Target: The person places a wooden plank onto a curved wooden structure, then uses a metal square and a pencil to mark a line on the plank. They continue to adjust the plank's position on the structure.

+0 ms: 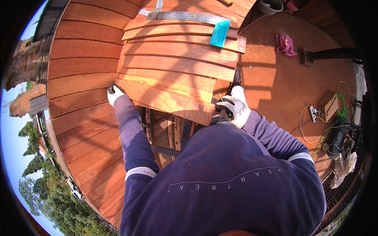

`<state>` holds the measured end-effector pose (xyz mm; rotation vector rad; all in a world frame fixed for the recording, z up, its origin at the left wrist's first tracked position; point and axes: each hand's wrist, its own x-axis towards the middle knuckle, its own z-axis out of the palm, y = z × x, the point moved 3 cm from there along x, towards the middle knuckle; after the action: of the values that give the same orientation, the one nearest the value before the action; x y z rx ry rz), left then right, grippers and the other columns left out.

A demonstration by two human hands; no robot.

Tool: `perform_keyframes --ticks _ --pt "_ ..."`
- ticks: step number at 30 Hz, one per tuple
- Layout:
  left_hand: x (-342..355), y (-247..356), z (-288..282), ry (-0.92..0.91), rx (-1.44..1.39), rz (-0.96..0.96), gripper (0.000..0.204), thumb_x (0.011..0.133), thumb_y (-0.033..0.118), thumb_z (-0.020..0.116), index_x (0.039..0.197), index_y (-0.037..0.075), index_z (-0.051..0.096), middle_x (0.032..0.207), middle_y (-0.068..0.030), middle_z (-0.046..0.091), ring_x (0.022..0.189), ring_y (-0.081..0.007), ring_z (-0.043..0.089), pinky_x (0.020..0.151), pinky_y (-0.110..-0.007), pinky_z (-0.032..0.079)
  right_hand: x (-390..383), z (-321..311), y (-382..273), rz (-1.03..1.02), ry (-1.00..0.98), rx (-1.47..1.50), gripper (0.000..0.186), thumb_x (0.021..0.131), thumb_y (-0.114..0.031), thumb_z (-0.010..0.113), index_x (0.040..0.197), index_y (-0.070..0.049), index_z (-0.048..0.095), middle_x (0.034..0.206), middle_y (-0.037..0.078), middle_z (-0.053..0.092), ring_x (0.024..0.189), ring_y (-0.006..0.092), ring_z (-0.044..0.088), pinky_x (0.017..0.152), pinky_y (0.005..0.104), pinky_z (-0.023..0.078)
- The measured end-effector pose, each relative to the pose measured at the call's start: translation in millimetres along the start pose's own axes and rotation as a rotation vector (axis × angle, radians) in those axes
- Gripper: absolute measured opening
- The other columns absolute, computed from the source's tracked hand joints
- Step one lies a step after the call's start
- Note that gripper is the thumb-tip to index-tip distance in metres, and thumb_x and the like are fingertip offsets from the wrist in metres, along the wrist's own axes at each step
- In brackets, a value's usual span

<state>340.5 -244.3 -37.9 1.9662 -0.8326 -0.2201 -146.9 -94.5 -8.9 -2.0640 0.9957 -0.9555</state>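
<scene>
A reddish-brown wooden board [169,100] lies slanted across the front of a row of overlapping boards [173,63]. My left hand [115,95], in a white and black glove, is closed at the board's left end, fingers curled against it. At its right end is my right hand [235,109], gloved alike, with bent fingers. A thin, pencil-like stick [220,96] pokes up from these fingers; its lower part is hidden. Farther off, a try square with a turquoise handle [219,33] and a steel blade [185,16] rests on the boards.
Below the near board, an opening shows dark framing [165,150]. Fixed planks [86,102] curve along the left, with trees beyond. On the brown floor [256,86] to the right lie a pink cloth [286,45], a power strip [313,113] with cords and a green coiled hose [341,106].
</scene>
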Motion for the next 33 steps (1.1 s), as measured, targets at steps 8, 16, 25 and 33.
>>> perform_keyframes --ticks 8,16,25,33 --pt "-3 4 -2 0.010 0.000 0.001 0.025 0.098 0.024 0.059 0.092 0.000 0.066 0.078 -0.0052 0.065 0.069 -0.0139 0.055 0.065 -0.031 0.048 -1 1 3 0.048 -0.026 0.043 0.055 0.074 -0.034 0.083 0.112 -0.004 0.059 0.101 0.018 0.063 0.087 0.0371 0.067 0.074 0.0437 0.055" --pt "-3 7 0 -0.001 0.045 -0.010 0.012 0.096 0.009 0.059 0.097 0.000 0.066 0.081 -0.0043 0.065 0.069 -0.0135 0.059 0.063 -0.028 0.050 -1 4 8 0.112 -0.068 0.090 0.054 0.074 -0.037 0.083 0.110 -0.004 0.060 0.100 0.017 0.064 0.086 0.0358 0.067 0.074 0.0428 0.055" --pt "14 -16 5 -0.010 0.206 0.144 0.025 0.092 0.018 0.057 0.109 0.006 0.071 0.103 -0.0142 0.072 0.096 -0.0303 0.068 0.088 -0.038 0.052 7 -2 6 0.092 -0.133 0.121 0.056 0.071 -0.035 0.087 0.109 -0.003 0.060 0.096 0.015 0.061 0.083 0.0330 0.065 0.070 0.0411 0.053" --pt "6 -1 -4 -0.006 0.445 0.298 0.027 0.092 0.022 0.056 0.107 0.007 0.072 0.108 -0.0164 0.070 0.101 -0.0344 0.065 0.092 -0.042 0.051 0 6 15 0.085 -0.152 0.085 0.061 0.068 -0.037 0.086 0.112 -0.004 0.060 0.103 0.017 0.061 0.089 0.0368 0.064 0.075 0.0434 0.053"
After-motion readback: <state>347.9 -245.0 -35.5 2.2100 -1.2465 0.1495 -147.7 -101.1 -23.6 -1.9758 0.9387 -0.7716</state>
